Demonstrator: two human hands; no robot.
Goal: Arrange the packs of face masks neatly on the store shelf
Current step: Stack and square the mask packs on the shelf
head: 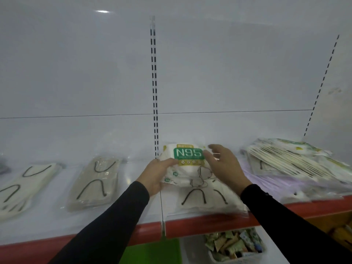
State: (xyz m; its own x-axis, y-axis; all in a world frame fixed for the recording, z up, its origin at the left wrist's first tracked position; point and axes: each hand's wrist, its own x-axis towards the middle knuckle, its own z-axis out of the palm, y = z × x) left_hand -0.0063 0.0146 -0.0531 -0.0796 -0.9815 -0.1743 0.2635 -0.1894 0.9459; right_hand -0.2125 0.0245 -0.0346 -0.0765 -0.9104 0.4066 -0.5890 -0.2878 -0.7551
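Two black sleeves (118, 216) reach in from the near edge, over the red shelf lip (209, 221), with a basket of small sachets (234, 244) below the shelf, between the arms. Left hand (155, 176) grips the left edge of the N95 pack (187, 155), thumb on top, fingers curled under. Right hand (224, 165) sits at the pack's right side, fingers spread and fairly straight, touching or just off the green label, can't tell which; not clamped. Hands well apart, pack between them.

N95 pack lies straight ahead of both hands, tipped up at the far end, and appears to rest on a clear pack with black ear loops (203, 197) just below the wrists. Its long axis looks to run away from the person toward the back panel (76, 73), green label at the far end. Left hand clearly has it; right only steadies.

Left of the left hand: beige pack (93, 183), then a white pack (24, 185) further out, each lying separate. Right of the right hand: a messy heap of packs (297, 162) on pale lilac ones (270, 184).

Judgement: the pack probably wants squaring onto the stack under it, right hand closing on the free edge first
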